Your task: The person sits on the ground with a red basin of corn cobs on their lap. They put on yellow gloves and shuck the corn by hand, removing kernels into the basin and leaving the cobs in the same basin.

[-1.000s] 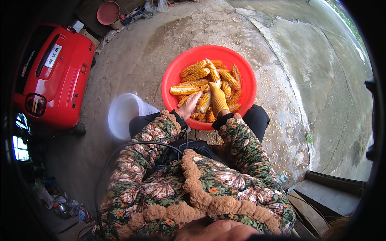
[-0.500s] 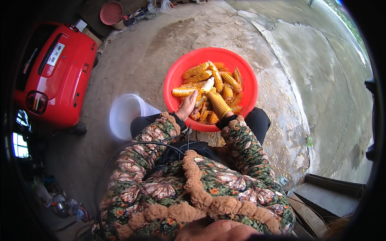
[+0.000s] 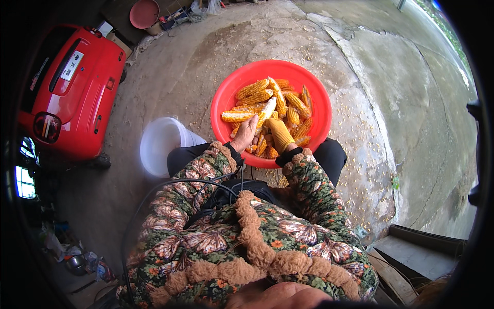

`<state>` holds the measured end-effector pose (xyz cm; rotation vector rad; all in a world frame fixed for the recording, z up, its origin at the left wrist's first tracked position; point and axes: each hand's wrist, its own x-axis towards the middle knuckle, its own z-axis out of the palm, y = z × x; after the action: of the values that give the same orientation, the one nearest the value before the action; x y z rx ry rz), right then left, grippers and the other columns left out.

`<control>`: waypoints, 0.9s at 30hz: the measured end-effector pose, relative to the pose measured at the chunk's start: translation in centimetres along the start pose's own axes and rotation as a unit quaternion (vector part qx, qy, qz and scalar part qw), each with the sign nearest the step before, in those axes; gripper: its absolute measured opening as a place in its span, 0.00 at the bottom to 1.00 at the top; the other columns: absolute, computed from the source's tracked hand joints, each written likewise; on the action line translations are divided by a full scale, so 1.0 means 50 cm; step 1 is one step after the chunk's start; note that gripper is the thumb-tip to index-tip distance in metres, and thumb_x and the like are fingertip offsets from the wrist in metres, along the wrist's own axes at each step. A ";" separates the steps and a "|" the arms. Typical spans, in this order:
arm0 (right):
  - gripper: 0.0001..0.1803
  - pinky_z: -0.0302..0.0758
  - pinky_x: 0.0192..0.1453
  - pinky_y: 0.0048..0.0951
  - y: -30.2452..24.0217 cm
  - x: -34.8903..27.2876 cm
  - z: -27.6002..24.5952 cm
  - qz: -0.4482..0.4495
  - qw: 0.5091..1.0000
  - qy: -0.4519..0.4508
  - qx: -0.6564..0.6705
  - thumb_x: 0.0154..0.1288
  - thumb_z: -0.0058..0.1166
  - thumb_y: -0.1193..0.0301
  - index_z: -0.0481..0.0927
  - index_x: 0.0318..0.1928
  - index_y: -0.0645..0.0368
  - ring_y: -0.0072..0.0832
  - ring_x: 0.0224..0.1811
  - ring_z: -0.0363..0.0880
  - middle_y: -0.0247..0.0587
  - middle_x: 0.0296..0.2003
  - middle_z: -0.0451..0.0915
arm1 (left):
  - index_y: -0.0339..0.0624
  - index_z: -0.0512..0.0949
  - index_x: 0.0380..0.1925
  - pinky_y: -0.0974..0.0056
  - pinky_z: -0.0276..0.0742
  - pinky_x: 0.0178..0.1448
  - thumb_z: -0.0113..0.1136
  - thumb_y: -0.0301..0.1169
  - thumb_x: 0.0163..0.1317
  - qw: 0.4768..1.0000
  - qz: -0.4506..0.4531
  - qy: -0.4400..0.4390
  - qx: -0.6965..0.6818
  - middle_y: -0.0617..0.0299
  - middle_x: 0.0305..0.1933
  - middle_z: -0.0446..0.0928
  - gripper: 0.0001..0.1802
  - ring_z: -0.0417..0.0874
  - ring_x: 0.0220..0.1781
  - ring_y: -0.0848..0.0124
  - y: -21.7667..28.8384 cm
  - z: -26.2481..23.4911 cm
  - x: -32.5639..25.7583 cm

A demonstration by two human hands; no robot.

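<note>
My bare left hand (image 3: 245, 136) grips the lower end of an ear of corn (image 3: 267, 110), which points up and away, its far part pale and partly bare of kernels. My right hand (image 3: 280, 137), in a yellow knitted glove, is closed against the right side of the same ear; its fingertips are partly hidden. Both hands are over the near half of a red plastic basin (image 3: 219, 98). Under and beyond them lie several yellow ears of corn (image 3: 254, 96), a few with pale patches lacking kernels.
To the left of the basin is a translucent white bucket (image 3: 161, 149). A red car (image 3: 85, 108) stands farther left. Loose kernels (image 3: 355, 193) are scattered over the concrete floor at right. Black cables (image 3: 177, 184) cross my lap. A metal channel (image 3: 419, 250) lies at lower right.
The ear has tilted slightly and shows more yellow kernels near my hands. My right glove has shifted a little along it. The whole view has moved slightly.
</note>
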<state>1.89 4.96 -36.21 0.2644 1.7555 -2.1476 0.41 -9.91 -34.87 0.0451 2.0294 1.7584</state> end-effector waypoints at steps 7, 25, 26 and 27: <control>0.17 0.60 0.15 0.23 -0.018 -0.012 0.018 0.072 0.995 0.012 0.061 0.60 0.45 0.54 0.72 0.30 0.56 0.24 0.12 0.66 0.31 0.18 0.70 | 0.37 0.71 0.42 0.70 0.63 0.16 0.35 0.47 0.72 0.989 0.093 0.042 0.107 0.67 0.16 0.66 0.24 0.67 0.11 0.75 -0.012 0.012 -0.001; 0.17 0.59 0.16 0.23 -0.053 -0.035 0.032 0.047 0.998 -0.027 -0.043 0.62 0.46 0.58 0.76 0.33 0.61 0.22 0.13 0.65 0.35 0.19 0.73 | 0.42 0.72 0.43 0.73 0.58 0.12 0.31 0.52 0.71 0.997 0.009 0.066 0.033 0.71 0.16 0.64 0.26 0.62 0.09 0.79 -0.024 0.023 0.000; 0.17 0.59 0.16 0.23 -0.054 -0.033 0.036 0.050 0.997 -0.011 -0.057 0.61 0.46 0.59 0.76 0.32 0.62 0.22 0.13 0.65 0.36 0.19 0.73 | 0.42 0.72 0.42 0.73 0.58 0.12 0.31 0.52 0.71 0.997 0.009 0.068 0.044 0.71 0.16 0.64 0.27 0.62 0.09 0.79 -0.024 0.023 0.004; 0.16 0.59 0.16 0.24 -0.054 -0.032 0.037 0.045 0.997 -0.009 -0.064 0.61 0.46 0.60 0.76 0.31 0.62 0.23 0.13 0.65 0.36 0.18 0.74 | 0.42 0.72 0.42 0.73 0.58 0.12 0.31 0.52 0.71 0.996 0.008 0.071 0.056 0.70 0.15 0.63 0.27 0.62 0.09 0.79 -0.023 0.021 0.007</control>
<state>2.48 3.84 -32.80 0.2859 1.8267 -1.9595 0.76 -9.00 -36.16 -0.0309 2.2343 1.6987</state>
